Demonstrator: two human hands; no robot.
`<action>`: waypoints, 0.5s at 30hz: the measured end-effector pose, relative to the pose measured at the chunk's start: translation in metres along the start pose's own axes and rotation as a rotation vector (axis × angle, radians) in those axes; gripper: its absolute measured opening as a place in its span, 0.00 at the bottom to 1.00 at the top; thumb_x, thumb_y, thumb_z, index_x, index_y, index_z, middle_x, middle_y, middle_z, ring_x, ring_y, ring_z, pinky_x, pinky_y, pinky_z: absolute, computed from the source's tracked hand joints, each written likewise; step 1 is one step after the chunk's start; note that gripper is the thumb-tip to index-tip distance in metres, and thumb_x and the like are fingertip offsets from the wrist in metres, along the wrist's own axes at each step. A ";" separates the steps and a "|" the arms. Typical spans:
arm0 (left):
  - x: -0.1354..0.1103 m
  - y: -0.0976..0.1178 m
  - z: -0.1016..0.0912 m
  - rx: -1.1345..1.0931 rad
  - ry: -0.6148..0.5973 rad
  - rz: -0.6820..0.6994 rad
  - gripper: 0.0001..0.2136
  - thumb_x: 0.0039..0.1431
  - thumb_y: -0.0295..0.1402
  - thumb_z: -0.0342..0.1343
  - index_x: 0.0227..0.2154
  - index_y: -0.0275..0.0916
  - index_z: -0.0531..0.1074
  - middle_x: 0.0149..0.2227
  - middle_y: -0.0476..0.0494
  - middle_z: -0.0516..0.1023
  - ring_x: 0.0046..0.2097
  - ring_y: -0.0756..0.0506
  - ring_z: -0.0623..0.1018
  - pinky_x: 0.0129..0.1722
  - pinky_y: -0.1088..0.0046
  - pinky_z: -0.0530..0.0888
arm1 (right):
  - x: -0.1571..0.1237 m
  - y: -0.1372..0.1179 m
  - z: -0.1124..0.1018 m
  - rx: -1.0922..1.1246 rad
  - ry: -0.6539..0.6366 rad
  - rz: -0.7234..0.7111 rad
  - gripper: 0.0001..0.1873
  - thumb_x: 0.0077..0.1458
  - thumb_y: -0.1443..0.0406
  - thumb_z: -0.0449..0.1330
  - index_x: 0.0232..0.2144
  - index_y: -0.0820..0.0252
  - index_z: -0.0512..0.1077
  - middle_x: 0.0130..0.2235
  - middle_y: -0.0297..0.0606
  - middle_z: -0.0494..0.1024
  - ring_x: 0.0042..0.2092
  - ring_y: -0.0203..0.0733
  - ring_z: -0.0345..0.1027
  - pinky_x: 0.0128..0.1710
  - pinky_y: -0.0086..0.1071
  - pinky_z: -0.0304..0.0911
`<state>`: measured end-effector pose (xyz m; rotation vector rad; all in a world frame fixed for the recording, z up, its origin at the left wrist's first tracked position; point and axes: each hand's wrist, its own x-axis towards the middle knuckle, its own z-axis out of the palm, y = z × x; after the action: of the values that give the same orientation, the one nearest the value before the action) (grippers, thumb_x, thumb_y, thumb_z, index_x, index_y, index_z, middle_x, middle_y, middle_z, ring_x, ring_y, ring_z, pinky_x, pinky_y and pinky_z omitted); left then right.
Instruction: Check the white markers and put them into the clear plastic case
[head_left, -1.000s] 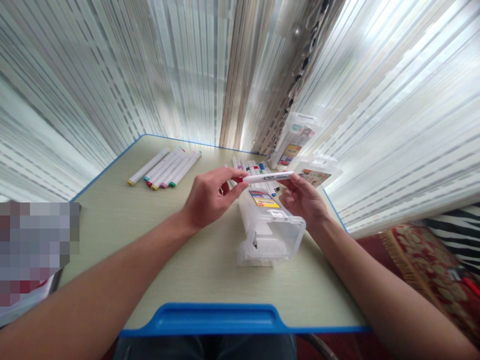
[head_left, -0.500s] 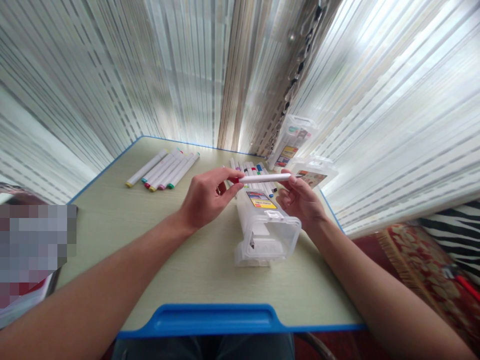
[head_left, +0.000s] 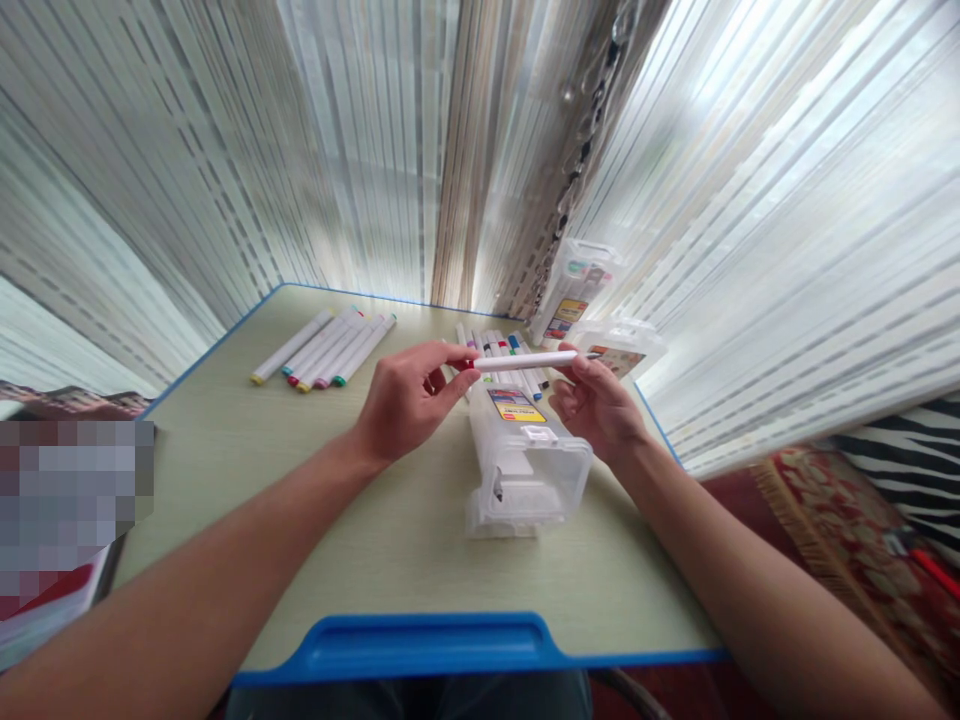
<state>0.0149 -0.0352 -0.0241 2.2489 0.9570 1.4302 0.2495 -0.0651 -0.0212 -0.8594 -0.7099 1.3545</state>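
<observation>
Both ends of a white marker are gripped, one in each hand, level above a clear plastic case. My left hand pinches the red end between thumb and fingers. At the opposite end, my right hand is closed round the barrel, its other fingers curled. Below lies the clear case on its side, its open end toward me, with a yellow label on top. Something small with a dark tip shows inside it. Behind the held marker several white markers with coloured ends lie fanned out, partly hidden.
On the table's left side is a row of white markers. An upright clear case and a second clear container stand at the back right. Striped curtains hang behind; a blue tray edge is nearest me.
The view has shifted slightly. Both hands keep hold of the marker in nearly the same pose, and the case and loose markers stay in place.
</observation>
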 end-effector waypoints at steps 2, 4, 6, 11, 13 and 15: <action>0.000 0.000 0.000 0.001 0.000 0.000 0.09 0.61 0.34 0.61 0.40 0.36 0.79 0.31 0.46 0.82 0.23 0.54 0.72 0.24 0.79 0.71 | 0.000 0.000 0.000 -0.005 -0.001 -0.001 0.20 0.33 0.61 0.79 0.31 0.57 0.79 0.28 0.26 0.80 0.19 0.25 0.58 0.15 0.23 0.54; 0.000 0.001 0.000 0.004 -0.001 0.004 0.08 0.61 0.34 0.61 0.40 0.36 0.79 0.31 0.47 0.82 0.23 0.54 0.72 0.24 0.79 0.71 | 0.001 0.000 0.000 -0.010 -0.008 -0.002 0.19 0.34 0.61 0.78 0.30 0.57 0.78 0.28 0.27 0.81 0.19 0.25 0.57 0.15 0.23 0.53; 0.000 0.001 -0.001 0.009 -0.004 0.010 0.08 0.61 0.33 0.61 0.40 0.36 0.79 0.32 0.47 0.82 0.23 0.54 0.71 0.24 0.79 0.70 | 0.001 0.000 -0.001 -0.014 -0.014 -0.007 0.18 0.35 0.61 0.77 0.30 0.57 0.78 0.28 0.28 0.81 0.19 0.26 0.57 0.15 0.24 0.53; 0.000 0.001 -0.001 0.008 -0.013 0.023 0.08 0.61 0.32 0.61 0.40 0.36 0.79 0.32 0.47 0.82 0.23 0.54 0.71 0.25 0.78 0.71 | 0.001 0.000 0.000 -0.024 -0.006 -0.011 0.18 0.35 0.61 0.77 0.31 0.57 0.78 0.28 0.28 0.81 0.19 0.26 0.57 0.15 0.25 0.53; 0.000 0.001 -0.001 0.006 -0.010 0.025 0.08 0.61 0.33 0.60 0.40 0.37 0.79 0.32 0.46 0.82 0.23 0.54 0.72 0.25 0.78 0.71 | 0.001 0.000 -0.001 -0.033 -0.010 -0.015 0.19 0.35 0.60 0.77 0.32 0.56 0.79 0.29 0.29 0.81 0.19 0.26 0.57 0.15 0.25 0.53; 0.000 0.001 -0.001 0.004 -0.005 0.022 0.08 0.62 0.34 0.60 0.40 0.37 0.79 0.32 0.46 0.82 0.23 0.54 0.72 0.25 0.78 0.71 | 0.001 0.001 -0.002 -0.040 -0.014 -0.022 0.19 0.35 0.59 0.77 0.32 0.56 0.79 0.29 0.29 0.81 0.19 0.27 0.57 0.15 0.25 0.53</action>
<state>0.0144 -0.0361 -0.0224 2.2717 0.9381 1.4321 0.2506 -0.0640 -0.0227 -0.8721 -0.7577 1.3317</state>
